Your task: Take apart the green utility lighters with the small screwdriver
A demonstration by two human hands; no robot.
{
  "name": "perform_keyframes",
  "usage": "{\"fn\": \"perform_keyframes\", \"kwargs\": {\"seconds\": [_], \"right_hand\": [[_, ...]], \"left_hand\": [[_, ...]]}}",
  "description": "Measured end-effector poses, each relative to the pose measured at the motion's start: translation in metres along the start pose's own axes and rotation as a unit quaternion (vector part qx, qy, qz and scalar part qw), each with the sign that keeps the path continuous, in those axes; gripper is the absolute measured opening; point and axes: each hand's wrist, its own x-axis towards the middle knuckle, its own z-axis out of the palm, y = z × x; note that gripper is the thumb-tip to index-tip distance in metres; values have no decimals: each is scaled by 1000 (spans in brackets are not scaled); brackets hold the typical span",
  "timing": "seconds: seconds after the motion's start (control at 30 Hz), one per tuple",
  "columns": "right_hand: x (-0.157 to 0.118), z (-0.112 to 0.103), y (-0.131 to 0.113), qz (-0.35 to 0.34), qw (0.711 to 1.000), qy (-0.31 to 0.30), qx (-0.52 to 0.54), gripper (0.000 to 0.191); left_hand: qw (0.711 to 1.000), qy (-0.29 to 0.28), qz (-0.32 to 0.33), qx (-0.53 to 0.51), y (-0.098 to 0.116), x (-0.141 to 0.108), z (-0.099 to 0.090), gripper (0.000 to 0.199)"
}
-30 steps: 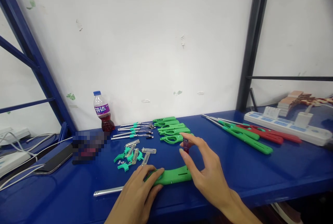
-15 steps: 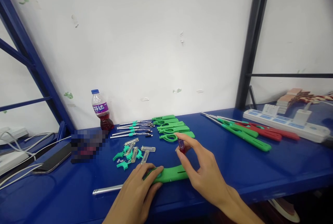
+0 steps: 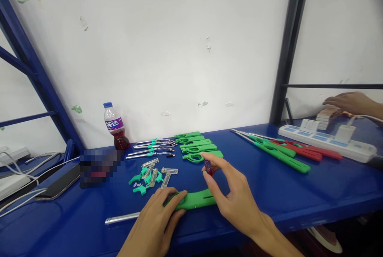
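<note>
My left hand is closed around the trigger area of a green long-necked lighter, which lies on the blue table with its metal tube pointing left. Above the handle's right end, my right hand pinches a small translucent dark red-purple piece between thumb and index finger. Clear plastic tanks and teal triggers lie loosely beyond my left hand. Farther back are several metal tubes with wires and several green handle shells.
A drink bottle stands by the wall. Phone and white cables lie at left. Green lighters and red lighters rest at right, near a white power strip. Another person's hand is behind it, over stacked pieces.
Another person's hand has come into view at the far right, over the stacked pieces. My own hands hold almost the same position; the view has shifted slightly.
</note>
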Motion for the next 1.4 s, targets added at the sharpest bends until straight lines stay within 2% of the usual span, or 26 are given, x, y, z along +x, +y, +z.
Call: {"fn": "perform_keyframes", "kwargs": {"seconds": [0.53, 0.93, 1.17, 1.27, 1.4], "right_hand": [[1, -2, -1, -6, 1000, 3, 6, 43], [2, 1, 4, -29, 998, 47, 8, 45], [-1, 0, 4, 9, 999, 42, -13, 52], [0, 0, 3, 3, 999, 41, -8, 45], [4, -1, 0, -18, 996, 91, -1, 29]], "left_hand": [[1000, 1, -2, -2, 1, -1, 0, 33], [1000, 10, 4, 5, 0, 0, 0, 33], [1000, 5, 3, 8, 1, 1, -1, 34], [1000, 2, 0, 7, 1, 1, -1, 34], [1000, 1, 1, 4, 0, 0, 0, 34]]}}
